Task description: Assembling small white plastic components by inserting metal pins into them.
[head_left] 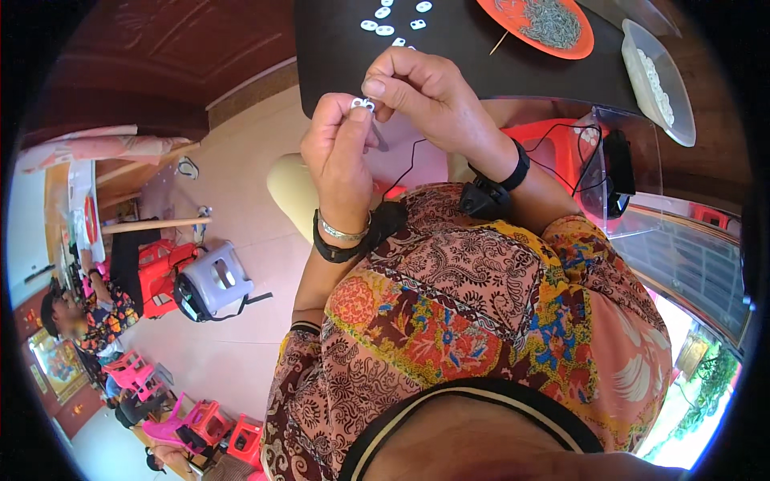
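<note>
Above the lap, left hand (pixel 341 148) and right hand (pixel 425 96) pinching a white piece (pixel 362 103) together, orange plate (pixel 577 42) holding grey bits, clear tub (pixel 670 76) holding white pieces, both sitting on the table (pixel 337 48).

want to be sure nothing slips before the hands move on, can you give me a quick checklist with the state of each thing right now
1. Small white part pinched between both hands: ok, left hand and right hand both touch it.
2. Part fully seated or aligned: cannot tell, fingertips cover most of it.
3. Loose white pieces on the dark table: ok, lying apart from the hands.
4. Orange plate of grey metal bits: ok, flat on the table.
5. Clear tub of white pieces: ok, upright at the table's right edge.
6. Wrist cables: cannot tell whether they snag.
</note>
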Motion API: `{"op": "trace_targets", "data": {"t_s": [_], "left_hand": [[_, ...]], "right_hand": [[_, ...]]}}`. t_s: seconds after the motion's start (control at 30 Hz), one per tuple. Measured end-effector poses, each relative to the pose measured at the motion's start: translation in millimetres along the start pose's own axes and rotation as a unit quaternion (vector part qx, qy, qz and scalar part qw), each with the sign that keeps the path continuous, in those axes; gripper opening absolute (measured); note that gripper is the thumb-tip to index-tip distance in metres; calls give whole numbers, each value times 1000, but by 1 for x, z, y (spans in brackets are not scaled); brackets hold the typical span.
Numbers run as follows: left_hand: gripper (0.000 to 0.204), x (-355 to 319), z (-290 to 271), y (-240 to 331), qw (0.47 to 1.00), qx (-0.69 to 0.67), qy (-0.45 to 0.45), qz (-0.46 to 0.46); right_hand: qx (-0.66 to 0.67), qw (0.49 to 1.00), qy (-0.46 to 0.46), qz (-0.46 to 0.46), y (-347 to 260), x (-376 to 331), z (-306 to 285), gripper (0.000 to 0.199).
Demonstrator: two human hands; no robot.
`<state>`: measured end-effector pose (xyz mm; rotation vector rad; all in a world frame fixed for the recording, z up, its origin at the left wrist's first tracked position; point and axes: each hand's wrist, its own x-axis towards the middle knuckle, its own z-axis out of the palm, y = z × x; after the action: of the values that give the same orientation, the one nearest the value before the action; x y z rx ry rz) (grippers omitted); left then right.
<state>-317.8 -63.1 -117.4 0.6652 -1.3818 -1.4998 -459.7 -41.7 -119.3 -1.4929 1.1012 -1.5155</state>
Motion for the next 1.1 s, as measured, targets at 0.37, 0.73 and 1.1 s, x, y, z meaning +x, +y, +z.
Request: {"op": "trace_targets", "data": {"t_s": [0.37,0.73,1.1], "left_hand": [[11,-5,1,1,998,56,4,21],[11,-6,-1,-4,999,52,5,14],[12,-5,-1,-10,993,111,20,36]], "right_hand": [[60,998,1,34,-6,-4,3,18],[68,997,1,44,0,-6,3,18],[22,999,1,25,5,-6,3,16]]}}
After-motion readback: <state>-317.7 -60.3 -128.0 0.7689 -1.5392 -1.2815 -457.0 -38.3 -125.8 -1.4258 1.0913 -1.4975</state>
